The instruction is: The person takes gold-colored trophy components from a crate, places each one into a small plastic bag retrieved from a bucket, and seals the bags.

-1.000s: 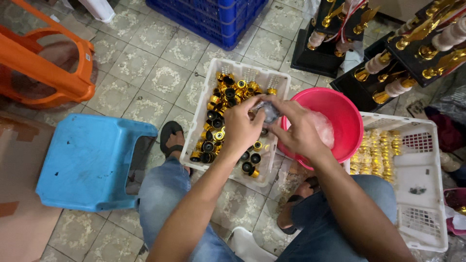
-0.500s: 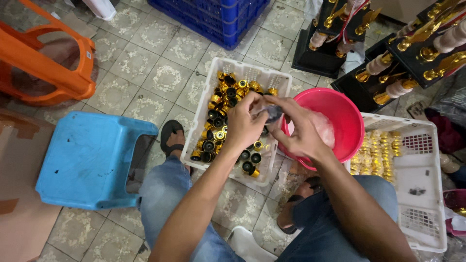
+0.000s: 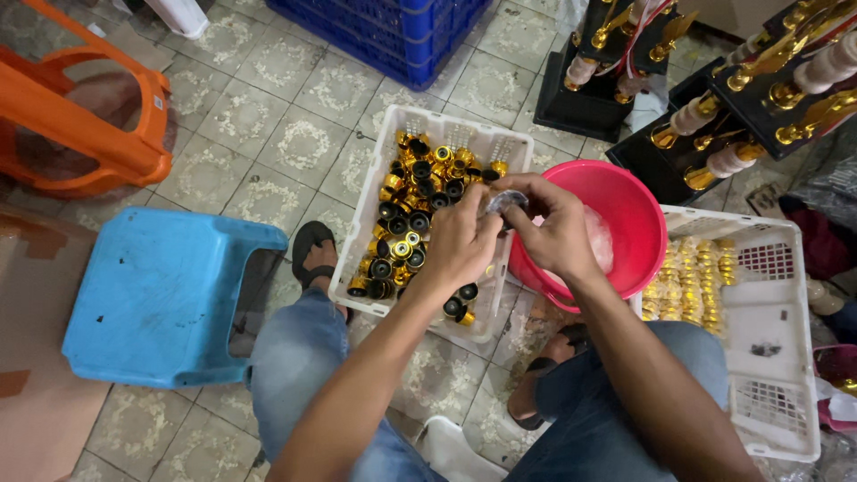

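My left hand (image 3: 462, 239) and my right hand (image 3: 551, 228) meet above a white basket (image 3: 369, 189) full of gold and black cap-like parts (image 3: 412, 212). Between the fingertips of both hands sits a small round piece in clear wrap (image 3: 505, 202). Just right of my hands stands a red plastic bowl (image 3: 636, 211) with clear wrappers inside. Farther right, a second white basket (image 3: 778, 357) holds several gold parts (image 3: 686, 278) in rows.
A blue plastic stool (image 3: 161, 295) stands at my left knee, with an orange stool (image 3: 80, 116) behind it. A blue crate (image 3: 393, 31) sits at the top. Black-and-gold trophies (image 3: 732, 89) lie at the upper right. My sandalled feet rest on the tiled floor.
My hands stay together over the basket; the fingers have shifted slightly on the small wrapped piece. Everything else is where it was.
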